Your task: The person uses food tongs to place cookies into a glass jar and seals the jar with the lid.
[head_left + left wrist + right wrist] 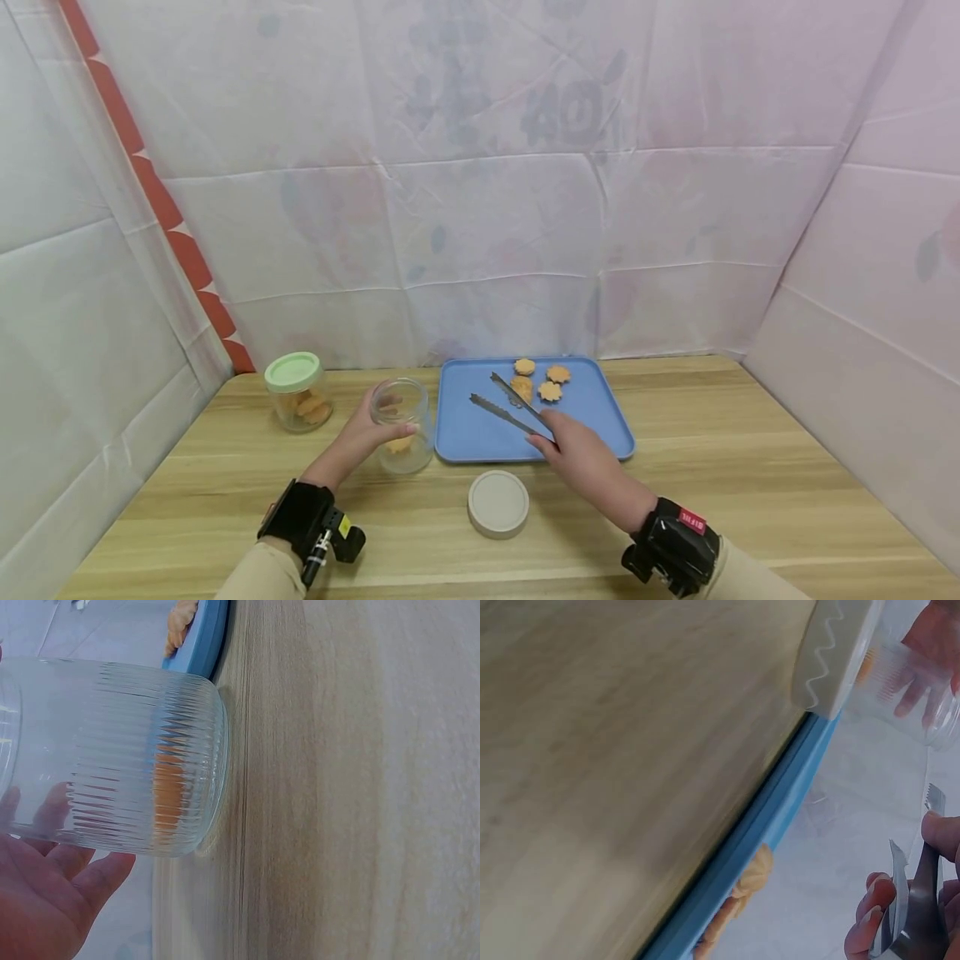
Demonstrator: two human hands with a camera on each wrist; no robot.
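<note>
My left hand (pixel 365 435) grips an open ribbed glass jar (pixel 403 426) that stands on the wooden table, left of a blue tray (pixel 472 429). One orange cookie (pixel 166 793) lies at the jar's bottom. My right hand (pixel 573 452) holds metal tongs (pixel 510 405) over the tray, their jaws spread apart and empty, pointing toward several flower-shaped cookies (pixel 542 380) at the tray's far side. In the right wrist view the tongs (pixel 907 900) show beside the fingers (pixel 868 911).
A second glass jar with a green lid (pixel 298 390), holding cookies, stands at the far left. A round beige lid (pixel 498 502) lies flat on the table (pixel 750 467) in front of the tray. White sheets wall in the table.
</note>
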